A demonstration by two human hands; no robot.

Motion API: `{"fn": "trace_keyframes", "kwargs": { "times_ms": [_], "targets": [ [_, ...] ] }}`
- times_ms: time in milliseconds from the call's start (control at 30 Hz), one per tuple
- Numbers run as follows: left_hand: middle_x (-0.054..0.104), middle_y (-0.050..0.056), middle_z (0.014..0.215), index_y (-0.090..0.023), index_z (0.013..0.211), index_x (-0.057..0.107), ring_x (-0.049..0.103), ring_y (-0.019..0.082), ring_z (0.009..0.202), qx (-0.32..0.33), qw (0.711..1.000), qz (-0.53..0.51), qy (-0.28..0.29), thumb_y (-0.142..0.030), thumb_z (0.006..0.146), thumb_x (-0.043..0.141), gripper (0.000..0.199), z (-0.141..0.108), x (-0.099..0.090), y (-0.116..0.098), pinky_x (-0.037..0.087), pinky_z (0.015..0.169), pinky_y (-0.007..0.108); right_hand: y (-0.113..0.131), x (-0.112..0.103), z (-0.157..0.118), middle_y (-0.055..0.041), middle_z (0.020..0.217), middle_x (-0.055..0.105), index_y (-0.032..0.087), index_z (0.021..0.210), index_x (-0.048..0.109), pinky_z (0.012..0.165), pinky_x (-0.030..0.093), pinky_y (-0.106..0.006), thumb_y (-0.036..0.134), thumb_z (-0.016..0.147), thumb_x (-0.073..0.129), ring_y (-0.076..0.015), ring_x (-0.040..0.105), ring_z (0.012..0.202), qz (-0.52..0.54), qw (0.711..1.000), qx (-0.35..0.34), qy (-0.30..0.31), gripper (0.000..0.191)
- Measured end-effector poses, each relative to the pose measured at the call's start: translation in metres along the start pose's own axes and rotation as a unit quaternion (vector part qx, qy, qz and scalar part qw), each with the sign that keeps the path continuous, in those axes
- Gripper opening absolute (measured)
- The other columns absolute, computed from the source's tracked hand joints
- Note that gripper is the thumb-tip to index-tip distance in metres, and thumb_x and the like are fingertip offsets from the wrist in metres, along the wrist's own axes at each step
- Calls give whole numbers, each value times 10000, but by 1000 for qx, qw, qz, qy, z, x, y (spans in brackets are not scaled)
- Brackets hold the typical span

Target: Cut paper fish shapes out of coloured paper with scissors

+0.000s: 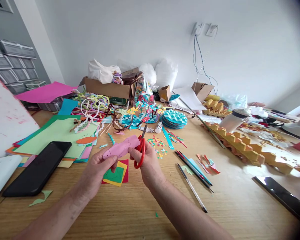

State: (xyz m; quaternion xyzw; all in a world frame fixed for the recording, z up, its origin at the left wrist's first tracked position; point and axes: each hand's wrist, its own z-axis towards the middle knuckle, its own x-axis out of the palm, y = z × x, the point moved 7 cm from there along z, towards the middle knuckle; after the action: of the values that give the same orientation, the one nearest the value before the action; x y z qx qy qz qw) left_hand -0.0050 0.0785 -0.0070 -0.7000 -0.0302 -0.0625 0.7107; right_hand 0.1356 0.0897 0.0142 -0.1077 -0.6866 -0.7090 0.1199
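A pink paper piece (120, 148) with a fish outline drawn on it is pinched at its left end by my left hand (100, 168). My right hand (148, 163) is closed around the red handles of scissors (140, 154), whose blades point up and away from me. The right thumb and fingers also touch the right end of the pink paper. Below the paper lie green (113, 176), yellow and red paper squares. An orange paper fish (86, 140) rests on the light green sheets (62, 133) at the left.
A black phone (38, 168) lies at the left. Pens and pencils (195, 170) and orange scraps (207, 164) are on the right, beyond them egg cartons (235, 141) and a tumbler (233, 120). Blue wavy discs (173, 119), confetti and pipe cleaners (92, 103) lie ahead.
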Motion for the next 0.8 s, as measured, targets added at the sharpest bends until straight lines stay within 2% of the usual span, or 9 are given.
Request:
{"fn": "trace_keyframes", "kwargs": {
  "times_ms": [100, 200, 400, 500, 600, 733, 800],
  "targets": [
    [538, -44, 552, -194, 698, 625, 454, 112, 533, 13, 998, -62, -25, -298, 723, 649, 110, -1, -1, 0, 386, 518, 229, -4, 1, -2, 45, 595, 510, 176, 713, 529, 494, 356, -206, 259, 618, 687, -88, 413, 512, 20, 1000, 10, -19, 202],
    [543, -45, 574, -196, 733, 631, 454, 113, 545, 15, 996, -90, -22, -316, 730, 661, 124, -3, 2, 3, 392, 514, 229, -9, 3, -4, 44, 594, 512, 178, 725, 526, 479, 343, -206, 266, 616, 696, -84, 408, 497, 48, 998, 23, -36, 220],
    [543, -43, 540, -185, 638, 597, 467, 113, 534, 31, 997, -56, -44, -297, 728, 654, 154, -1, -4, 3, 393, 525, 232, -15, 9, -6, 55, 564, 492, 177, 684, 515, 476, 337, -208, 273, 600, 715, -80, 396, 483, 59, 998, 26, -26, 237],
    [544, -46, 529, -182, 697, 608, 458, 113, 518, 19, 999, -20, -46, -295, 712, 652, 122, 0, -7, 0, 378, 507, 228, -14, 9, -4, 51, 577, 502, 173, 703, 529, 484, 339, -207, 276, 607, 703, -85, 412, 499, 31, 999, 24, -4, 224],
    [534, -52, 538, -183, 770, 610, 440, 113, 523, 1, 1000, 11, -22, -306, 722, 636, 135, 0, -5, -4, 365, 498, 222, -6, 9, 2, 45, 605, 520, 170, 737, 541, 477, 323, -206, 271, 613, 681, -90, 414, 515, -29, 999, 7, 30, 213],
    [498, -51, 526, -180, 656, 558, 414, 109, 515, -18, 997, 63, 49, -310, 744, 596, 161, -1, 4, -7, 350, 497, 227, 4, 7, 10, 59, 589, 495, 174, 738, 526, 476, 308, -206, 278, 626, 656, -87, 396, 513, -107, 992, -9, 70, 201],
    [491, -52, 518, -182, 641, 536, 411, 108, 510, -33, 994, 82, 59, -323, 743, 596, 184, -2, 5, -6, 345, 505, 230, 7, 8, 13, 56, 595, 495, 172, 744, 527, 487, 318, -210, 286, 620, 651, -89, 403, 517, -139, 986, -10, 94, 209]
  ]
}}
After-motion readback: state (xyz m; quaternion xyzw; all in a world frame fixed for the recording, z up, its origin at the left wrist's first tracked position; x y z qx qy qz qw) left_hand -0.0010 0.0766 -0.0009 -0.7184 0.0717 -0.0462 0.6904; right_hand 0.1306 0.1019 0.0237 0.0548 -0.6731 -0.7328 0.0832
